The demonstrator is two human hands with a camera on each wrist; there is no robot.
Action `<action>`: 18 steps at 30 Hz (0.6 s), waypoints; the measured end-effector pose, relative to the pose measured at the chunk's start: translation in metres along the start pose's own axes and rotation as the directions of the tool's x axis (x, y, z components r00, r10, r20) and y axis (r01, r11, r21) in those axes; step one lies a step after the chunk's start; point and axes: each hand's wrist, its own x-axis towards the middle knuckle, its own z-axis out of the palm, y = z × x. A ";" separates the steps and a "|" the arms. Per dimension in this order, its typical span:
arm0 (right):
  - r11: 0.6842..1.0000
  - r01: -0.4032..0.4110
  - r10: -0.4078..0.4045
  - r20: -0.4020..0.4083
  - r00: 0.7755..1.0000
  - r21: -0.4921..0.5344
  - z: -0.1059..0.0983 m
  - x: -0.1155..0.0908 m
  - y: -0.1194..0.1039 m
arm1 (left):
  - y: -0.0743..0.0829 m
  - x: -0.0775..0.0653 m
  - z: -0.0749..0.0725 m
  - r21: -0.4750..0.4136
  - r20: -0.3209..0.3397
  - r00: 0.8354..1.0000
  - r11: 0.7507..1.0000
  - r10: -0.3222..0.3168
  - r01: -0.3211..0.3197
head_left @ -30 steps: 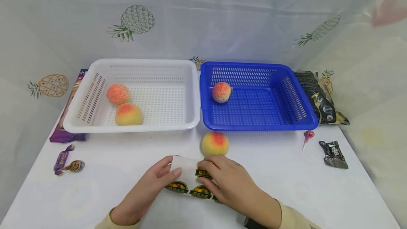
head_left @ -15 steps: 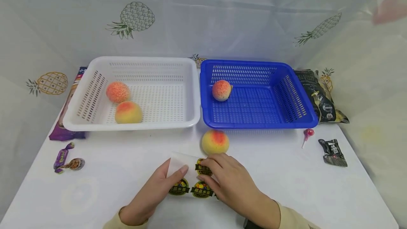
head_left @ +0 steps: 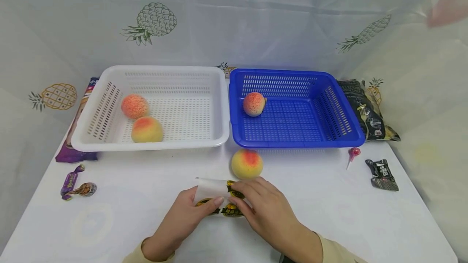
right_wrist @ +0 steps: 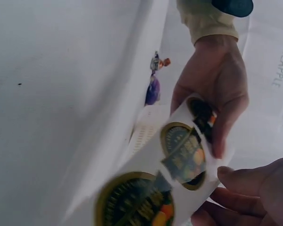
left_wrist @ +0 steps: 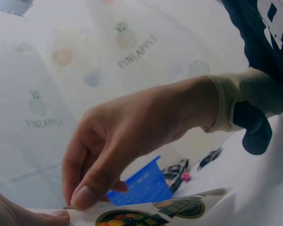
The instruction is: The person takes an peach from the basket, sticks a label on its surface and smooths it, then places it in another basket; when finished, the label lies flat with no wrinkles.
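Pinching the sticker sheet (head_left: 213, 188) from its eight o'clock side, the left hand (head_left: 185, 216) is pressing its thumb over the face while its fingers are passing behind. From four o'clock, the right hand (head_left: 267, 210) is gripping the same sheet, thumb and fingertips bunching close together; the sheet is lying between both hands. Seen from the sheet, a yellow peach (head_left: 247, 164) is sitting between one and two o'clock, near the right hand. Beyond it on that bearing, a blue basket (head_left: 297, 144) is holding one peach. At eleven o'clock, a white basket (head_left: 150, 146) is holding two. Toward three o'clock, a black packet (head_left: 382, 175) is lying near a red lollipop (head_left: 354, 152).
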 end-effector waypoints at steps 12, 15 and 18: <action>0.996 -0.064 0.067 -0.038 0.997 0.062 -0.002 -0.003 0.002 | -0.012 -0.001 -0.002 0.056 -0.077 0.994 0.995 -0.084 0.088; 0.993 -0.106 0.107 -0.019 0.994 0.061 -0.003 -0.004 0.004 | -0.016 -0.001 -0.002 0.047 -0.074 0.990 0.991 -0.124 0.127; 0.990 -0.130 0.131 -0.009 0.991 0.056 -0.004 -0.005 0.005 | -0.019 -0.002 -0.003 0.025 -0.057 0.989 0.990 -0.136 0.138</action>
